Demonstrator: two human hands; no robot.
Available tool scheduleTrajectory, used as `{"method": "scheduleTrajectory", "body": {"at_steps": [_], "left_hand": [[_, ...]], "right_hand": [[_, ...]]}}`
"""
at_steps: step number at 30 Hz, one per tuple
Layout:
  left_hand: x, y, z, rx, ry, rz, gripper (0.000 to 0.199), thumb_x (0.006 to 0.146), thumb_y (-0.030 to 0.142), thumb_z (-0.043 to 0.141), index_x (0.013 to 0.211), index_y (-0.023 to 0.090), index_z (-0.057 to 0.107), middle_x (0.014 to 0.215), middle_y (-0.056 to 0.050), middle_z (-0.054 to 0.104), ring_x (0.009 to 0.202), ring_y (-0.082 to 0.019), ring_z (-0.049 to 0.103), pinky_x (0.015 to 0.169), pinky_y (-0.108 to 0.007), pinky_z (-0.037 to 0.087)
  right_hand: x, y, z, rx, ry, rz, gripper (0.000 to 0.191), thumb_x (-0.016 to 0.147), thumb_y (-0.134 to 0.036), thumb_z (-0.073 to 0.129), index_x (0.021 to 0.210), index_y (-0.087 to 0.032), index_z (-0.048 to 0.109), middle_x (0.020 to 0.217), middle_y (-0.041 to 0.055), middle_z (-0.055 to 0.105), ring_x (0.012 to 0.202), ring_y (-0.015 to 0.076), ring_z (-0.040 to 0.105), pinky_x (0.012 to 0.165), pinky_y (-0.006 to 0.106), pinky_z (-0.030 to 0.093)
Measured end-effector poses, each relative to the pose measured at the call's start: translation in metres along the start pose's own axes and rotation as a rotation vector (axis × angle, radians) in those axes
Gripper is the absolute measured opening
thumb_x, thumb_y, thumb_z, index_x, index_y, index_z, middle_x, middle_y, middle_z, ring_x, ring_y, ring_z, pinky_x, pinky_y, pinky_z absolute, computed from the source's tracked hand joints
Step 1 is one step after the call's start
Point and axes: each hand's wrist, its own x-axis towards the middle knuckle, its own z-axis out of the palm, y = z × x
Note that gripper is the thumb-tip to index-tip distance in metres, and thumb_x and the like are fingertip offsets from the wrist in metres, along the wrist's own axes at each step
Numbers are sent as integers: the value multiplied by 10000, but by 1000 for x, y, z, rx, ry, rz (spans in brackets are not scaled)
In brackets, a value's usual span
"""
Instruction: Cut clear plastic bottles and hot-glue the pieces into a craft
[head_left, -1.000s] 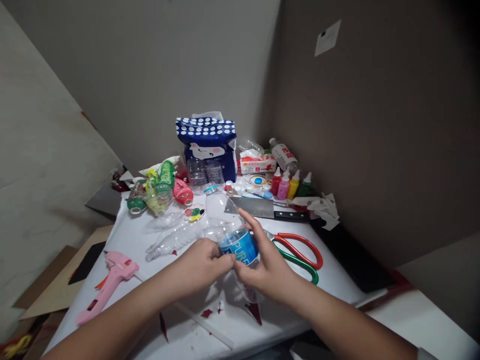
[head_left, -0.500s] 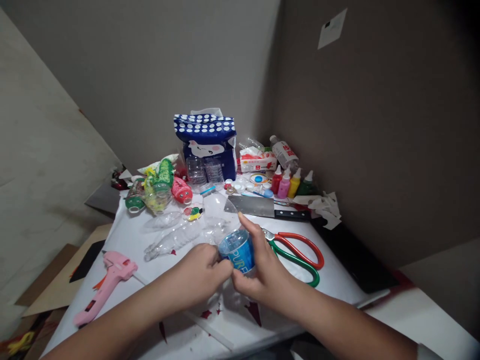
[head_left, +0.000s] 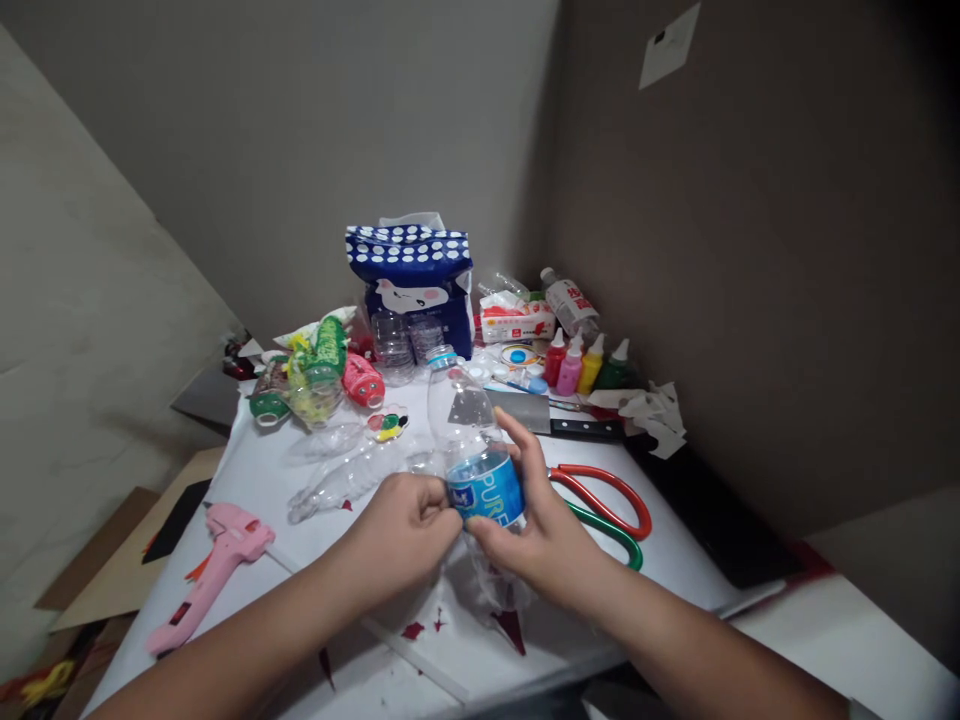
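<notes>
A clear plastic bottle (head_left: 459, 410) with a blue neck ring stands tilted slightly left over the front of the table. Around its middle runs a blue label (head_left: 491, 492) with "PURE" lettering. My right hand (head_left: 536, 525) is wrapped round the bottle from the right, thumb across the label's lower edge. Against the label's left edge, my left hand (head_left: 420, 520) is closed in a pinch; its fingertips are partly hidden. Behind my right hand lie scissors (head_left: 611, 492) with one red and one green handle, their blades hidden.
A cleaver (head_left: 585, 429) lies behind the bottle. To the left are a pink glue gun (head_left: 217, 570) and a clear bottle (head_left: 345, 480) on its side. Farther back stand paint bottles (head_left: 591, 365), a blue bag (head_left: 409, 255), and painted bottle crafts (head_left: 328, 350). Red scraps (head_left: 510, 630) lie in front.
The bottle has tipped more upright, so its neck and clear upper part rise higher in view. My right hand has shifted slightly right with it; my left hand stays at the label's edge.
</notes>
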Motion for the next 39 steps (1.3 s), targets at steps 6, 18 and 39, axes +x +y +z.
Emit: {"method": "scheduleTrajectory", "body": {"at_steps": [6, 18, 39], "left_hand": [[-9, 7, -6, 84, 67, 48, 281, 752, 355, 475, 538, 204, 373, 491, 71, 290, 495, -98, 303, 490, -253, 222], [-15, 12, 1, 336, 152, 43, 200, 748, 278, 451, 566, 198, 423, 478, 55, 376, 476, -111, 376, 512, -262, 241], [-20, 15, -15, 256, 136, 105, 208, 667, 264, 384, 490, 186, 307, 470, 45, 251, 466, -85, 286, 487, -260, 187]], "right_hand": [[2, 3, 0, -162, 42, -126, 891, 781, -219, 668, 1512, -311, 166, 1460, 111, 360, 1387, 317, 350, 1105, 516, 352], [-2, 11, 3, -452, 50, -277, 911, 833, -183, 619, 1541, -319, 62, 1494, 119, 294, 1396, 290, 323, 1142, 489, 324], [-4, 0, 2, 73, -21, -24, 895, 782, -251, 692, 1511, -335, 182, 1425, 95, 438, 1278, 288, 486, 1040, 468, 425]]}}
